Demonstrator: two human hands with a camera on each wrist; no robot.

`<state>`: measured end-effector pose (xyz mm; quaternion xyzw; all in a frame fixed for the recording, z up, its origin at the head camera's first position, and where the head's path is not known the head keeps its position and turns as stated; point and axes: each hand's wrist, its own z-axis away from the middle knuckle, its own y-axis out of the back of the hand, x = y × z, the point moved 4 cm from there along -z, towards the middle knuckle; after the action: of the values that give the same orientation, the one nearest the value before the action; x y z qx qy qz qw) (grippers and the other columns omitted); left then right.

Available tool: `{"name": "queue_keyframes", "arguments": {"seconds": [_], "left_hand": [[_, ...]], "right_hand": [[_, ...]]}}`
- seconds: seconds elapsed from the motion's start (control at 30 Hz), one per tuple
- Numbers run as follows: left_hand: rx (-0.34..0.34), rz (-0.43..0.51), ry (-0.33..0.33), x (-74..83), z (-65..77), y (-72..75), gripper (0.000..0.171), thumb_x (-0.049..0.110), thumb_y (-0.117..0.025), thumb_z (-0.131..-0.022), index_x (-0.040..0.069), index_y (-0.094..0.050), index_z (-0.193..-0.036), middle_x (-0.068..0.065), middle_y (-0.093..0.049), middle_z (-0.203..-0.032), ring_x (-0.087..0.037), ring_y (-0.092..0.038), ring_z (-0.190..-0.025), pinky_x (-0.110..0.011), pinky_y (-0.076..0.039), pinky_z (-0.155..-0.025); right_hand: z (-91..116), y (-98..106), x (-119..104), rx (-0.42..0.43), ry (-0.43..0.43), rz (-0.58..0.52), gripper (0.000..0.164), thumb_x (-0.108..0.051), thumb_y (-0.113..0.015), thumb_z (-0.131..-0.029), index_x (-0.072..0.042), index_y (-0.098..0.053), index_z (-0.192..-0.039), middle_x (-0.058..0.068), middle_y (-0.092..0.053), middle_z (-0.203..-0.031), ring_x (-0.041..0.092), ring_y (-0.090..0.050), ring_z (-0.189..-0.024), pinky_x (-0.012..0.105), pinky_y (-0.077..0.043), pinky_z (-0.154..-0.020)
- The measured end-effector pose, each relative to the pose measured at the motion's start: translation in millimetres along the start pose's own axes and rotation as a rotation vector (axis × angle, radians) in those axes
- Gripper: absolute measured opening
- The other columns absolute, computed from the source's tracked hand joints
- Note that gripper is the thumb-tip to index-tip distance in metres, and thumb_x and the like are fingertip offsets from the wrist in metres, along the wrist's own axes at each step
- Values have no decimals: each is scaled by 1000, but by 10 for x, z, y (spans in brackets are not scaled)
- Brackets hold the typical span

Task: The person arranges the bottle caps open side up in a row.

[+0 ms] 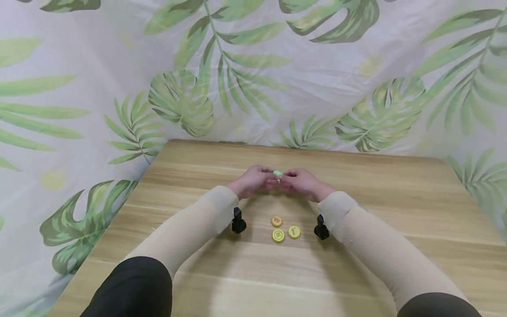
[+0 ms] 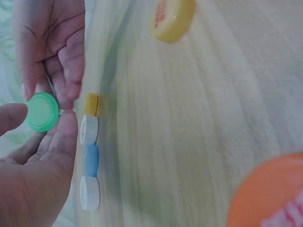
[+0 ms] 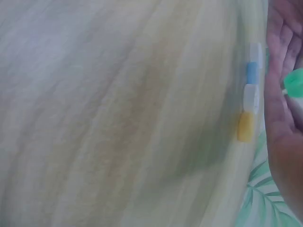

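Observation:
Both hands meet over the far middle of the table. Between their fingertips is a round green bottle cap (image 2: 41,112). My left hand (image 1: 253,179) pinches its edge, the thumb on the rim and the fingers beneath. On the opposite edge my right hand (image 1: 304,181) holds it by thumb and fingers. A row of caps on the table shows beside the hands in the left wrist view: a yellow cap (image 2: 91,104), a white cap (image 2: 89,130), a blue cap (image 2: 90,160) and another white cap (image 2: 90,193). The hands hide this row in the head view.
Nearer my body lie a small orange-yellow cap (image 1: 276,221) and two yellow caps, one in front (image 1: 278,236) and one to the right (image 1: 294,232). An orange cap (image 2: 270,198) is close to the left wrist camera. Leaf-patterned cloth (image 1: 253,88) hangs behind the wooden table (image 1: 253,273).

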<state>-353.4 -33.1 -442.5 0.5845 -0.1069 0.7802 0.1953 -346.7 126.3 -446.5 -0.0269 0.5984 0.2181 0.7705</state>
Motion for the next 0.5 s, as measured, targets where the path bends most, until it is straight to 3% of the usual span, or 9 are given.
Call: {"name": "queue_keyframes", "arguments": {"seconds": [0.23,0.5], "left_hand": [[68,206,-37,15,-104,-46,38,4,-50,-107,-13,-41,-140,-25,-57,-126,-37,-60,-121,-43,-48,-109],[133,163,-39,36,-172,-171,36,6,-48,-107,-13,-47,-137,-25,-55,-132,-34,-58,-121,-38,-50,-106]], "right_hand": [[-2,79,-112,138,78,-96,28,-5,-57,-106,13,-54,-127,22,-59,-123,42,-59,-123,48,-49,-107],[-28,162,-68,220,54,-150,23,-4,-55,-105,8,-52,-125,17,-57,-113,37,-65,-108,48,-51,-105]]}}
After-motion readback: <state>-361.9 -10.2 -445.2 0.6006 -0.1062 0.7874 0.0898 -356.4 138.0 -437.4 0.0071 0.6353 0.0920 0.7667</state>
